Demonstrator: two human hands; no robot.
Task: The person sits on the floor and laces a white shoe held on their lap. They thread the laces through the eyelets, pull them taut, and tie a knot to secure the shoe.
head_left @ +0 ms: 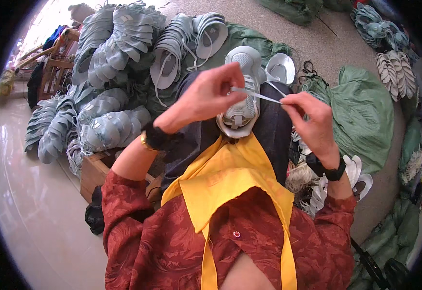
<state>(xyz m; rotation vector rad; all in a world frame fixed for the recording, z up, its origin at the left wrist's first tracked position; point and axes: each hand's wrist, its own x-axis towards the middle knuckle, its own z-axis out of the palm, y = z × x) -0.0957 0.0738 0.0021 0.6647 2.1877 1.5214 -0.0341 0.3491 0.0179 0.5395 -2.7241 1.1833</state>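
A pale grey shoe upper (243, 57) rests lengthwise on my lap, its rounded end pointing away from me. Above it, a flat pale shoelace (259, 96) is stretched between my two hands. My left hand (206, 95) pinches the lace over the upper's left side, fingers curled. To the right of the upper, my right hand (312, 118) grips the lace between thumb and forefinger. From there another strand runs up toward a second pale upper (281, 69) lying just beyond my right knee. My left hand partly hides the first upper's middle.
Stacks of nested pale blue-grey uppers (119, 46) are heaped at the left, some above a wooden box (94, 178). A large green sack (363, 116) bulges on the right. White uppers (395, 75) lie at the far right. A wooden chair (56, 65) stands at the far left.
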